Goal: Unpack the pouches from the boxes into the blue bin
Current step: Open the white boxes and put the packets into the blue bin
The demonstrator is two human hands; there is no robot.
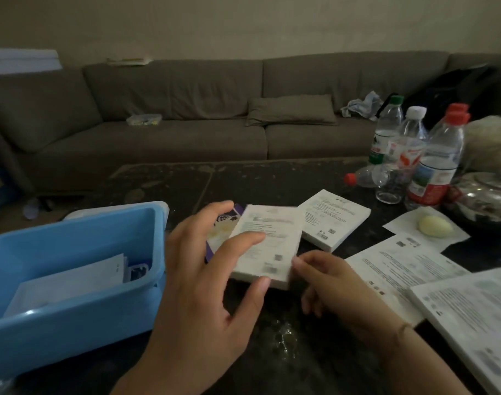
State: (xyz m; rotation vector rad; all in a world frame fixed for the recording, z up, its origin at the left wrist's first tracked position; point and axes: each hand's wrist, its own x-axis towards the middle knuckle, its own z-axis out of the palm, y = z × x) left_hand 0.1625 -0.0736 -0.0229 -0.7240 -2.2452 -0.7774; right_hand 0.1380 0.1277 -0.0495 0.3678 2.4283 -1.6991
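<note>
My left hand holds a flat white box above the dark table, fingers over its printed face and thumb under its near edge. My right hand touches the box's near right corner with its fingertips. A purple-printed box lies partly hidden under the held one. The blue bin stands at the left with a white pouch and a small dark-blue item inside. Another white box lies just behind, and flat white boxes lie at the right.
Several plastic water bottles stand at the table's back right, one lying on its side. A glass dish and a pale round item on a napkin sit at the right. A grey sofa runs behind the table.
</note>
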